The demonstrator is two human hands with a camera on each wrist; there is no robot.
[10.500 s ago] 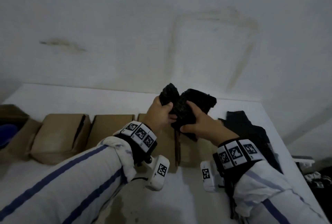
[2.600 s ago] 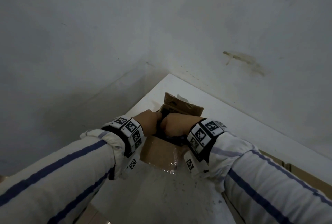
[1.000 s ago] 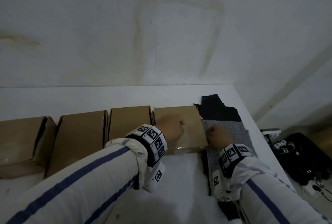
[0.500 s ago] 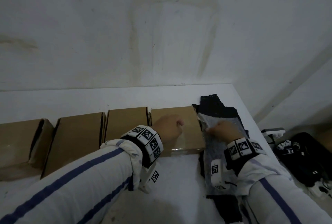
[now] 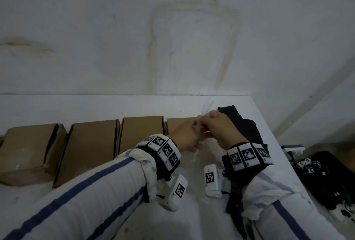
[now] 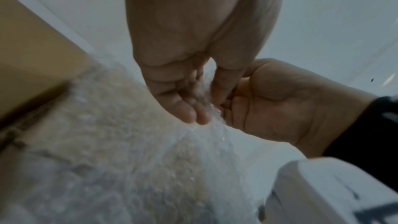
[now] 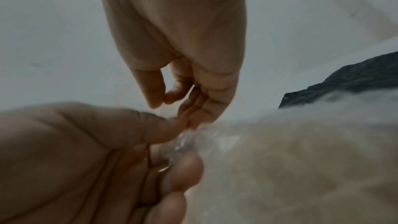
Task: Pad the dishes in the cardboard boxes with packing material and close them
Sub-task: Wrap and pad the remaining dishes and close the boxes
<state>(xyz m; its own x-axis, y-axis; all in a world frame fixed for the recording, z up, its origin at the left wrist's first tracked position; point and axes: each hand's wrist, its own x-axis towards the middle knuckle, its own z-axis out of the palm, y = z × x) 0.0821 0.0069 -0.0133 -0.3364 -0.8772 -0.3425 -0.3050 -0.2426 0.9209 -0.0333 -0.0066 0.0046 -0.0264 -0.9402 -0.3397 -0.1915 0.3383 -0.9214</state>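
Observation:
Several closed brown cardboard boxes stand in a row on the white table; the rightmost box (image 5: 180, 122) lies under my hands. My left hand (image 5: 189, 136) and right hand (image 5: 217, 127) meet above it, and both pinch the top edge of a clear bubble wrap sheet (image 5: 199, 131). In the left wrist view my left hand (image 6: 193, 113) pinches the bubble wrap (image 6: 129, 159), which hangs down over the box (image 6: 32, 57). In the right wrist view my right hand (image 7: 183, 106) pinches the bubble wrap (image 7: 280, 168) beside the left hand (image 7: 86, 151). No dishes show.
Black packing material (image 5: 244, 126) lies on the table right of the boxes, also seen as black material (image 7: 344, 81). The leftmost box (image 5: 28, 147) has a gap at its flap. Past the table's right edge, a dark bag with small devices (image 5: 326, 178) sits on the floor.
My right hand has lifted the bubble wrap off the black pile and brought it left. My left hand has left the box top and now pinches the sheet too.

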